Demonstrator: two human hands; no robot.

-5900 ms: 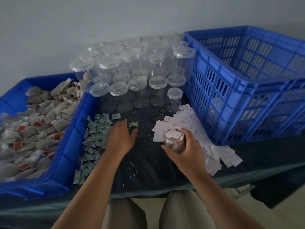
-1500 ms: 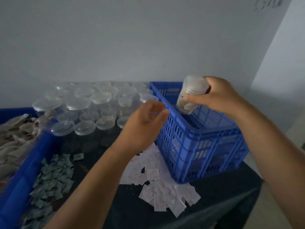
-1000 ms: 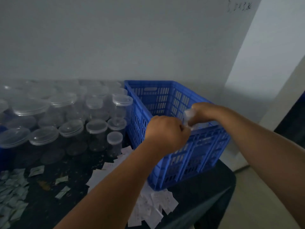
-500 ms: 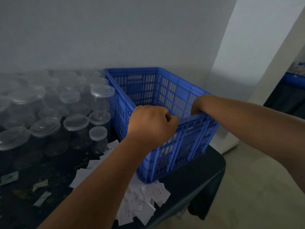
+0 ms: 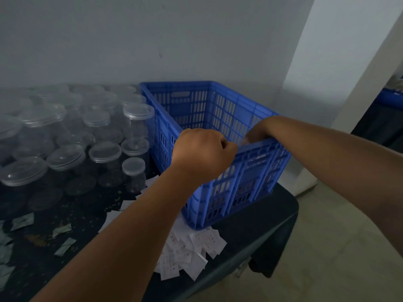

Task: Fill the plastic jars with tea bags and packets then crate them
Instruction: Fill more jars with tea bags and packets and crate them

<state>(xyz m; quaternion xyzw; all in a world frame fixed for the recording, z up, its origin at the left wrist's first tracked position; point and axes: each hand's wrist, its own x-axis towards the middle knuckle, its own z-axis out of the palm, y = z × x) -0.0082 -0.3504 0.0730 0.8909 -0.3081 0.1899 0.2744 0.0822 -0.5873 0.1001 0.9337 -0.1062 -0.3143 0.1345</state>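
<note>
The blue slatted crate (image 5: 220, 110) stands on the dark table, right of the jars. My right hand (image 5: 258, 132) dips inside it just behind the near rim, and its fingers are hidden by the crate wall. A pale blur beside that hand may be the filled jar; I cannot tell. My left hand (image 5: 201, 153) is curled into a fist at the near rim of the crate, with nothing visible in it. Several clear lidded plastic jars (image 5: 104, 153) stand in rows to the left. White paper packets (image 5: 189, 251) lie scattered in front of the crate.
Small green packets (image 5: 21, 221) and tea crumbs lie on the black table (image 5: 250, 225) at lower left. A white wall runs behind, with a pillar at the right. The table's edge drops to a pale floor (image 5: 327, 247) on the right.
My right hand carried the filled jar from the table up over the crate and down inside it. The left hand followed to the rim and closed into a fist. The view swung right.
</note>
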